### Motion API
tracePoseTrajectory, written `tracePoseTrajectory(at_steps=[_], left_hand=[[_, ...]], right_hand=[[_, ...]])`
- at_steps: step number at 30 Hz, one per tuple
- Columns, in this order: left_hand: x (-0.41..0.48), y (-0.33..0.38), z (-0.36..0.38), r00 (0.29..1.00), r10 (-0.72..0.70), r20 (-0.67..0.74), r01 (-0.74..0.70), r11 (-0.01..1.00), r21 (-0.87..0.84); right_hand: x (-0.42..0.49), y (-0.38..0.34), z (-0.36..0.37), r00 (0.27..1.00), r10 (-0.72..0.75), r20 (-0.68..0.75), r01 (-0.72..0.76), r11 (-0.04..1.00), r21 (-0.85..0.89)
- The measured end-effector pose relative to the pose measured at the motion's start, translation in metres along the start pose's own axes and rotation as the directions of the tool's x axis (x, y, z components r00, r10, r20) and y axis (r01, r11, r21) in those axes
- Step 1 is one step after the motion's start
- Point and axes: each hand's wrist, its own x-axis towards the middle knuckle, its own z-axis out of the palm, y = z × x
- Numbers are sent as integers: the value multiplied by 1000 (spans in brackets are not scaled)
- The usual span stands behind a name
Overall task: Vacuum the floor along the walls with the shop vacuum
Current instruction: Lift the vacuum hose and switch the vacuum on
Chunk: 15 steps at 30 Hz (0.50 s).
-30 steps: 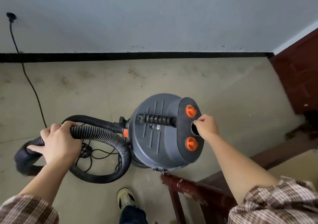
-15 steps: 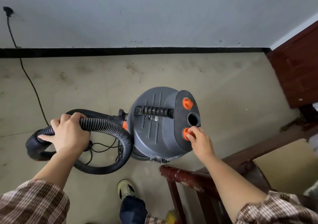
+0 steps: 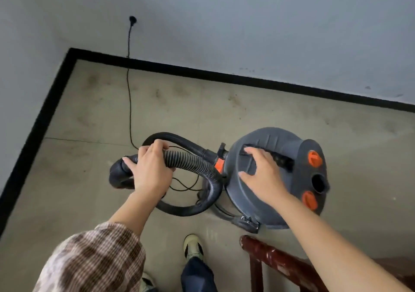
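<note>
Reaching for the carry handle point(image 3: 283, 160) of the shop vacuum point(image 3: 272, 138)
The left hand point(image 3: 152, 172) grips the ribbed hose point(image 3: 190, 163); the right hand point(image 3: 262, 177) is spread open over the vacuum's lid, fingertips at the handle. The vacuum stands on the floor point(image 3: 224, 112), near the black baseboard point(image 3: 202, 71). Best to wrap the handle fully before lifting, and mind the power cord point(image 3: 128, 103).

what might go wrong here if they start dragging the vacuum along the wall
1. The power cord lies bunched inside the hose loop that the left hand grips; pulling may snag it or tug the wall plug.
2. The right hand is open over the vacuum, its handle not yet gripped, so a lift could slip.
</note>
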Motion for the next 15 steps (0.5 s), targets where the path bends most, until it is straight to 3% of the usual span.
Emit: tracePoseTrajectory(at_steps=[3,5,8,9,10,11,12,13,14,15], left_hand=[[-12,-25,-12,998,35,-59,-38,998,-46],[-19,-48,-21,994,47,-102,-55,995,-84],[-31,-95,-39,965,-157,-211,75,933,-353],[-35,-110,-48,913,-337,-232,188,850,-492],[-43,-134,-60,793,-573,-208,328,689,-646],[-51,-157,-70,628,-773,-93,418,436,-797],[-60,-181,-78,483,-869,104,426,130,-895],[-69,-203,-81,416,-850,324,359,-173,-917],[-80,-223,-80,430,-760,488,255,-416,-873],[-91,-239,-77,492,-654,575,151,-586,-796]], right_hand=[[18,-85,64,935,-191,300,216,975,-53],[19,-127,98,899,-240,367,264,964,-16],[15,-161,132,900,-233,368,227,972,62],[12,-165,139,894,-232,382,215,973,87],[6,-176,152,877,-245,413,213,969,122],[0,-187,162,862,-256,437,208,966,155],[-7,-199,171,845,-280,456,216,958,189],[-15,-210,180,824,-310,475,227,948,225],[-22,-219,189,802,-337,493,240,938,251],[-28,-226,198,778,-362,514,256,929,267]])
